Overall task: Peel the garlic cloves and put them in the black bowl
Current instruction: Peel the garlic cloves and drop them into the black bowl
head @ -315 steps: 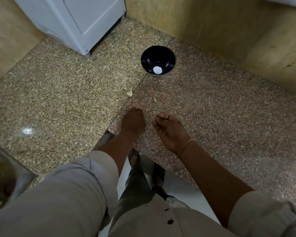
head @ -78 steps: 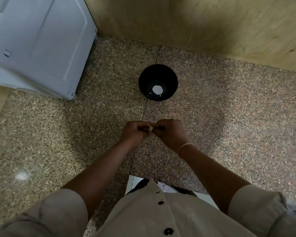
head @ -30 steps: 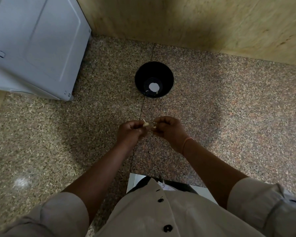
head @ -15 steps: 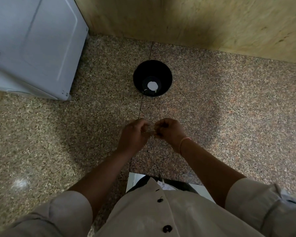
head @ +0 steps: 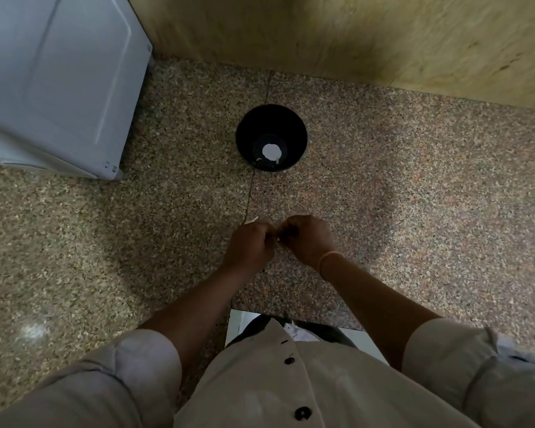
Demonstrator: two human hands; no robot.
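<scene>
Seen from above, closest to the viewer: a pale buttoned shirt (head: 306, 381) with sleeves rolled to the elbow, and two bare forearms reaching forward over a speckled granite tabletop (head: 414, 196). The left hand (head: 249, 245) and right hand (head: 306, 239) meet knuckle to knuckle just above the surface. The fingers of both are curled inward and pinch a small pale garlic clove (head: 277, 240) between them; only a sliver of it shows. A thin strip of papery peel (head: 251, 220) sticks out past the left hand. A pinkish thread band (head: 328, 257) circles the right wrist.

Beyond the hands, well apart from them, the black bowl (head: 297, 131) stands upright on the tabletop, with a round white patch (head: 271, 151) at its bottom. At the far left sits a white appliance (head: 59, 81). A tan wall (head: 352, 35) runs along the back.
</scene>
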